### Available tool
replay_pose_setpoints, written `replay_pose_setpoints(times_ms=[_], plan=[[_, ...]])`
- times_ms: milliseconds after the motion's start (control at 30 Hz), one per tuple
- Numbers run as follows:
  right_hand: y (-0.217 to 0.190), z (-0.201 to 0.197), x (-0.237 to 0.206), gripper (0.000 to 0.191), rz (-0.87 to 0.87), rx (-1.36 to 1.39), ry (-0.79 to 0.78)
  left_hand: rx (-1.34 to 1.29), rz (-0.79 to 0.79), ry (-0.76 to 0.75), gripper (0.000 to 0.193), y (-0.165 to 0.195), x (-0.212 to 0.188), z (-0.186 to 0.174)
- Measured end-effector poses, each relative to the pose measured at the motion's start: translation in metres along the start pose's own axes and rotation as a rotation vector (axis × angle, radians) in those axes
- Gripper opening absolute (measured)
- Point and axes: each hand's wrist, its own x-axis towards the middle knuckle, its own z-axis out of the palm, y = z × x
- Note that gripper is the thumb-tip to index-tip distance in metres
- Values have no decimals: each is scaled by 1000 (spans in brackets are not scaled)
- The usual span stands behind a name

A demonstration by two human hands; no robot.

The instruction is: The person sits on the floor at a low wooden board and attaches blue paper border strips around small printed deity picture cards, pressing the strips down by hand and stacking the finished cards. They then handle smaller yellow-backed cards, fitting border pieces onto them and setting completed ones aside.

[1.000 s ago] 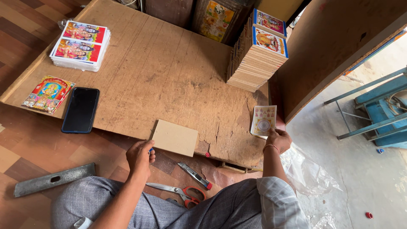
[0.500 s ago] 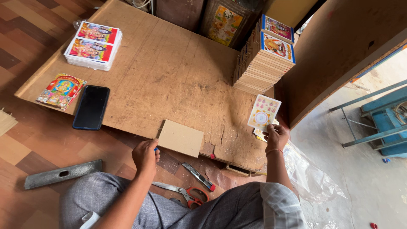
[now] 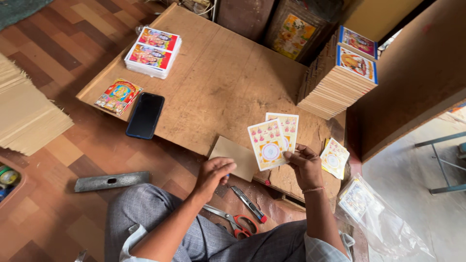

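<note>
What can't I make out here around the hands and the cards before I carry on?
Head view only:
- Left hand: fingers curl over something small and blue; what it is stays hidden.
- Right hand: fans two printed cards; any cards behind them are covered.
- Brown board: near corner hidden by the left hand.
- Scissors: blades partly behind the knee.
- Plastic bag: contents blurred by glare, cut off by the bottom edge.

The left hand [image 3: 213,174] closes over something blue too small to name. The pale board stack [image 3: 26,116] is cut off at the frame's left edge, and the clear plastic bag [image 3: 378,218] blurs its contents.
</note>
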Motion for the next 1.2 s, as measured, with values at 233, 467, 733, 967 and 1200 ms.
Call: replay_pose_setpoints(times_ms=[233, 467, 733, 967, 1200], plan=[[25, 22, -10, 23, 227, -123, -208, -105, 21, -66, 22, 0, -1, -1], [38, -45, 25, 20, 92, -260, 531, -118, 0, 140, 20, -4, 4, -9], [19, 16, -3, 71, -273, -806, 19, -220, -198, 177, 19, -11, 2, -13], [8, 101, -45, 91, -408, -1132, -423, -280, -228, 154, 21, -26, 10, -17], [10, 102, -39, 89, -421, -1282, -426, -212, -288, 197, 19, -29, 11, -21]])
